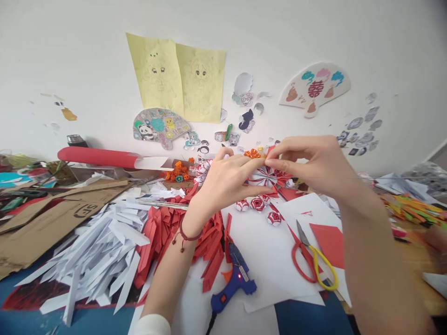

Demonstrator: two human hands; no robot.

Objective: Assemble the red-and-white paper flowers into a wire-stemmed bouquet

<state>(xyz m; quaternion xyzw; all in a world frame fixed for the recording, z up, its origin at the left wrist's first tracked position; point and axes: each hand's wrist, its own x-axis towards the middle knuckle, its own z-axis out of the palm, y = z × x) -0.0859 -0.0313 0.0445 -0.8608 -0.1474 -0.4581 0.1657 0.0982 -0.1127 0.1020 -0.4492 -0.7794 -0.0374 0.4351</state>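
Note:
My left hand (pixel 233 177) is raised over the middle of the table, its index finger reaching toward my right hand (pixel 303 160). The fingertips of both hands meet, and my right thumb and fingers are pinched there; what they hold is too small to make out. Behind and below the hands lies a red and white folded-paper piece (pixel 263 177). Several small red and white paper balls (pixel 257 204) rest on white paper just under the hands. Red folded strips (pixel 209 251) and white strips (pixel 101 251) are heaped to the left.
A blue glue gun (pixel 232 284) with a lit red light lies at the front middle. Scissors (pixel 314 256) with red and yellow handles lie on the right near red paper (pixel 328 244). Cardboard (pixel 52 223) is at the left; a person's blurred hand (pixel 438 242) shows far right.

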